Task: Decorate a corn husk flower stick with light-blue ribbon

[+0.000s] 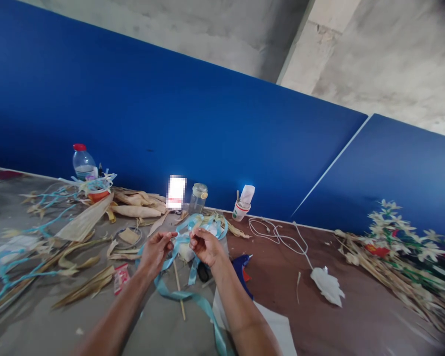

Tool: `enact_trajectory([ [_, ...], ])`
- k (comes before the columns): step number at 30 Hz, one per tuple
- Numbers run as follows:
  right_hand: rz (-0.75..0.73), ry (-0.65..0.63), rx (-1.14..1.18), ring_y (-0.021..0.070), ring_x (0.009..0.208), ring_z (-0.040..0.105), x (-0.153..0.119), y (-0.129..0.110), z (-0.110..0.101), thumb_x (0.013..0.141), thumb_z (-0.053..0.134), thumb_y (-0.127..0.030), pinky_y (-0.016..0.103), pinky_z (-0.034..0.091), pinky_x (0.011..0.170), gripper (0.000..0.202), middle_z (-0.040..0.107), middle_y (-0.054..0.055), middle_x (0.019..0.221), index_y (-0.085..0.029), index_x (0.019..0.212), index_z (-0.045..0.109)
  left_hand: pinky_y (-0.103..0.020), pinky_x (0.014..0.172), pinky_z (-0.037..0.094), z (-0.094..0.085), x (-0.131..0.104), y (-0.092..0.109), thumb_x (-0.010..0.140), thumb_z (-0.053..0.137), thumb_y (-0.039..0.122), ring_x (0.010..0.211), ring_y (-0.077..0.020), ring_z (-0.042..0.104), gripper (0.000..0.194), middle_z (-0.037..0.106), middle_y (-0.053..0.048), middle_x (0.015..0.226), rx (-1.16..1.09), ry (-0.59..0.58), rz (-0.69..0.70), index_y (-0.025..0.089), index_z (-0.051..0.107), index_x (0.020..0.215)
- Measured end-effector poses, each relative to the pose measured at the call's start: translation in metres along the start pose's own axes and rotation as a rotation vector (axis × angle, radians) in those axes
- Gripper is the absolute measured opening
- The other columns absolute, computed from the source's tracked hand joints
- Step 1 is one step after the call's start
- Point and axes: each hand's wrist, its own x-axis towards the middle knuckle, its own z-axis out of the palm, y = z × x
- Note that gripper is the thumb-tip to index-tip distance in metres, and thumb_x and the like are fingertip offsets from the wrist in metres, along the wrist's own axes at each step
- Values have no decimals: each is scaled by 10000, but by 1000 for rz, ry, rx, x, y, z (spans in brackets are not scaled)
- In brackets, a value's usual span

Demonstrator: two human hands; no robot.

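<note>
My left hand (157, 254) is closed in a pinch; whatever its fingertips hold, if anything, is too small to make out. Close by on the right, my right hand (208, 247) pinches a small pale piece (197, 227) that looks like dried husk. The two hands are apart, raised over the table. Light blue ribbon (187, 294) loops behind and below them and trails toward the front edge. A thin wooden stick (179, 291) lies between my forearms. Beside my right wrist are a dark roundish object (204, 272), partly hidden, and a blue tool (242, 272), possibly a glue gun.
Dried husks (137, 211) lie at the back left near a red-capped bottle (83, 160). A clear jar (198, 198) and a white cup (241, 210) stand by the blue partition (207, 128). A white cable (278, 232) and husk flowers (400, 235) lie right.
</note>
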Motion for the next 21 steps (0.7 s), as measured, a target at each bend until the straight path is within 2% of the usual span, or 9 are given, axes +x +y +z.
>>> enact_trajectory([
  [3,4,-2,3,67,436,469,-1,-1,1,636,704,-177,190,381,433,150,594,-13,578,-150,611,559,-175,457,368,-1,0,-1,478,828,382,466,-38,445,364,675,-20,710,38,-10,9,121,605,597],
  [10,17,11,-30,60,439,469,-1,0,1,645,682,-165,185,385,439,123,588,-17,575,-140,609,568,-158,448,341,-4,1,-3,591,770,394,452,-58,456,310,548,33,466,88,-37,1,121,653,680],
  [15,29,22,-36,64,435,471,-1,3,1,632,683,-175,190,387,438,128,589,-19,562,-142,592,566,-166,484,397,-6,3,-4,568,796,303,474,-42,482,277,663,2,656,-67,-69,-39,136,575,580],
  [21,56,24,-46,68,433,472,0,8,3,623,684,-173,191,382,431,129,585,-17,552,-144,589,563,-148,495,434,-6,5,-6,571,801,251,488,-50,521,232,605,34,565,-143,-77,-49,139,599,592],
])
